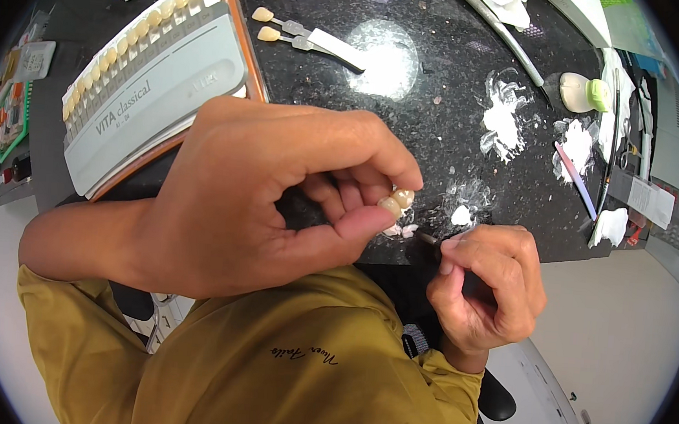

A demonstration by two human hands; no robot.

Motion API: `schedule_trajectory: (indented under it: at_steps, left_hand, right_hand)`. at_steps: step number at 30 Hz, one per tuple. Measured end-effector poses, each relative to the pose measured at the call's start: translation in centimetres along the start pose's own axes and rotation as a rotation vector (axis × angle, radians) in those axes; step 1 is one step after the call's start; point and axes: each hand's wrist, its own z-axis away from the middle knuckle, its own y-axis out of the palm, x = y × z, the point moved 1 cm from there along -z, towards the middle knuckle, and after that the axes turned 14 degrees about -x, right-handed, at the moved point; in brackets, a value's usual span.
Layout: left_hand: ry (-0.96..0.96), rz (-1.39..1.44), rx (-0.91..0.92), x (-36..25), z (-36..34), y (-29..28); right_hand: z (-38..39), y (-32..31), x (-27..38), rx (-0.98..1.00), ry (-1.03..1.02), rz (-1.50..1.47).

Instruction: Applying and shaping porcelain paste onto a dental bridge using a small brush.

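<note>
Between the thumb and index finger of my left hand [277,200] are joined tooth crowns [391,203], cream-coloured and glossy. They are held just above the near edge of the dark speckled worktop. My right hand [492,282] is closed in a pinch on a thin stick-like tool [430,240], whose short end points toward the crowns without touching them. Most of that tool is hidden by the fingers, so its kind cannot be made out. Small whitish pieces [407,230] lie below the crowns, and a white dab [461,215] sits beyond my right hand.
A tooth shade guide [157,113] stands at the left. Two shade tabs [297,36] lie beyond my left hand. White smears [505,121], a long brush-like tool [505,38], a pink-and-blue stick [575,181] and a small bottle with a green cap [584,94] occupy the right side.
</note>
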Motion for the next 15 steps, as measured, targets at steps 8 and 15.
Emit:
schedule_trajectory:
  at_steps: [8, 15]
  left_hand:
    - [0.018, 0.001, -0.009, 0.1, 0.0, -0.1]
    - [0.051, 0.027, -0.001, 0.4, 0.0, 0.0]
  right_hand:
    - [-0.1, -0.2, 0.3, -0.061, 0.020, -0.084]
    - [-0.6, 0.8, 0.9, -0.227, -0.063, -0.169]
